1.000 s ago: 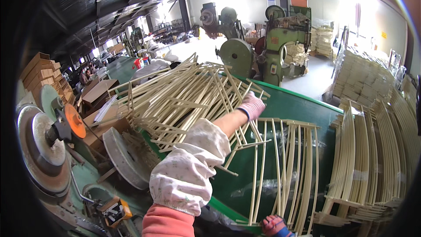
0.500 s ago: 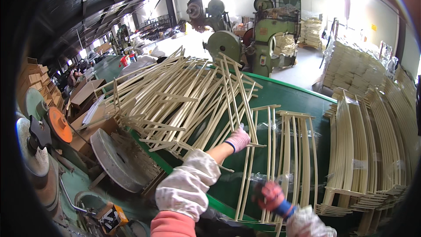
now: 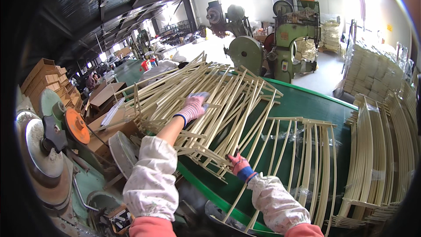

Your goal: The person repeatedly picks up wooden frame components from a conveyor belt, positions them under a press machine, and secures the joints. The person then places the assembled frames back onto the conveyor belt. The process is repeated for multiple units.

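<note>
A loose pile of long cream-coloured slatted frames (image 3: 175,92), each of thin strips with short end pieces, lies on the green table. My left hand (image 3: 194,106), in a pink-and-white striped glove, is over the pile's middle. Motion smears its fingers, so I cannot make out whether they grip a strip. At the pile's near right end, my right hand (image 3: 240,167), in a red and blue glove, has its fingers closed around the end of a cream frame. To its right, a row of similar frames (image 3: 319,162) lies side by side, short end pieces lined up at the far side.
Stacked cream frames (image 3: 372,158) stand at the right, partly wrapped in clear film. Green presses (image 3: 294,39) are behind the table (image 3: 307,94). On the left are a machine with an orange disc (image 3: 77,125), a grey wheel (image 3: 123,152) and cardboard boxes (image 3: 46,79).
My left hand has moved left from the frames at the pile's right edge to the pile's middle. My right hand has gone up and left to the pile's near end. The view has shifted.
</note>
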The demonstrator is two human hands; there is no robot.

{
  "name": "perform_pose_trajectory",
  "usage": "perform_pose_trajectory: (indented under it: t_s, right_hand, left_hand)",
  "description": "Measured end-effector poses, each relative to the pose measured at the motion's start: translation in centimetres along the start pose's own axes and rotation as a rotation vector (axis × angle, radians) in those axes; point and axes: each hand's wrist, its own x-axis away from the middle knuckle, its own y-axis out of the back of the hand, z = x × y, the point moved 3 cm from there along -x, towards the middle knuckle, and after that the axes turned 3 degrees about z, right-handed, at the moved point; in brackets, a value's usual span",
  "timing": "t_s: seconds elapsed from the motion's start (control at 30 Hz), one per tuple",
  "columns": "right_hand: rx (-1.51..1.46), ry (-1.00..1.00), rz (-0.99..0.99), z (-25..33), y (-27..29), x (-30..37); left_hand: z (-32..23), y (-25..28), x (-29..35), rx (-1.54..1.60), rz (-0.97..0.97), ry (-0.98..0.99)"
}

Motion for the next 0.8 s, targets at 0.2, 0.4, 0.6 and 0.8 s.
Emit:
perform_pose_trajectory:
  t_s: [0.2, 0.4, 0.6, 0.8]
  right_hand:
    - [0.162, 0.039, 0.110, -0.4, 0.3, -0.3]
    - [0.109, 0.155, 0.032, 1.6, 4.8, -1.3]
    - [0.062, 0.129, 0.229, 4.3, 3.2, -1.7]
    - [0.285, 0.040, -0.026, 4.7, 1.7, -0.2]
  left_hand:
    - [1.5, -8.4, -3.9, -0.124, 0.263, 0.236]
    - [3.2, -2.0, 0.2, -0.531, 0.025, -0.055]
    - [5.4, -0.6, 4.9, -0.123, -0.123, 0.047]
    - [5.6, -5.1, 6.1, -0.161, 0.389, 0.232]
